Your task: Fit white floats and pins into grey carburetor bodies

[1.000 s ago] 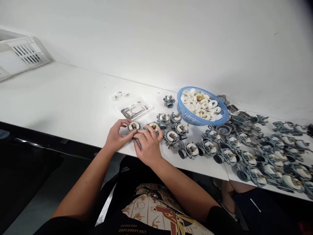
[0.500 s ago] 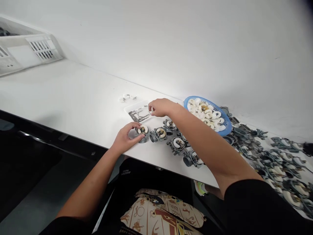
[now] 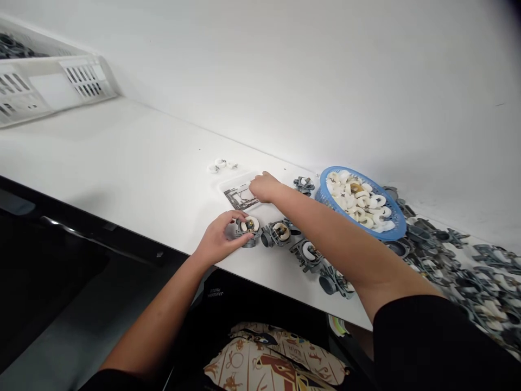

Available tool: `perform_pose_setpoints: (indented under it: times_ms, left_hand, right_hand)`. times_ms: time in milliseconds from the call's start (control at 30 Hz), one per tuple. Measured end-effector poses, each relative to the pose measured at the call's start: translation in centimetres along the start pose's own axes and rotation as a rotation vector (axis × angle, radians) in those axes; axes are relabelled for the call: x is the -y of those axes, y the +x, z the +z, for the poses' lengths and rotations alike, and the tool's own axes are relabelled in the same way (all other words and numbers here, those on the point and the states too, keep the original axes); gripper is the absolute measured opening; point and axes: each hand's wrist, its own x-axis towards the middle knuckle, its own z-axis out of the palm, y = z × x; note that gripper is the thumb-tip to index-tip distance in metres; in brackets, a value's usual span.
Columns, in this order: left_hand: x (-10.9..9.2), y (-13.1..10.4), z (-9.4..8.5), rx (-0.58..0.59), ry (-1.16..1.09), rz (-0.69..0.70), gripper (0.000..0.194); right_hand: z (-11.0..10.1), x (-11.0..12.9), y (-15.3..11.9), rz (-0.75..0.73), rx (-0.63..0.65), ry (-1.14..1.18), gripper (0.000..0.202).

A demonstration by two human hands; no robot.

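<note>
My left hand (image 3: pixel 217 239) is curled round a grey metal carburetor body (image 3: pixel 249 243) near the table's front edge, thumb and fingers on its sides. A white ring-shaped float (image 3: pixel 253 221) sits in the top of that body, with brassy parts at its middle. Beyond it is a shallow white tray (image 3: pixel 228 184) with several thin metal pins (image 3: pixel 238 201) in it. At the tray's right side my right hand (image 3: pixel 265 187) reaches down with its fingers drawn together. Its fingertips are partly hidden, so anything between them cannot be made out.
More carburetor bodies (image 3: pixel 280 232) stand in a row to the right, and a large pile (image 3: pixel 459 271) lies beyond. A blue basket (image 3: pixel 396 234) holds white floats (image 3: pixel 360 201). Several loose floats (image 3: pixel 220 163) lie behind the tray. A white crate (image 3: pixel 52 89) stands far left.
My right hand has turned and lowered its fingers at the tray. My left hand keeps its hold on the carburetor. The whole view has shifted slightly.
</note>
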Motion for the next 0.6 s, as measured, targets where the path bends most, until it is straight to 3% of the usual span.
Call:
perform_pose_setpoints:
  times_ms: [367,600]
  left_hand:
    - [-0.1,0.0,-0.1,-0.001,-0.005,-0.002,0.030]
    - [0.1,0.1,-0.1,0.008,-0.006,-0.006,0.032]
  right_hand:
    - [-1.0,0.7,-0.7,-0.137,-0.082,0.013,0.010]
    - [-1.6,1.8,-0.8,-0.142,-0.025,0.075,0.014]
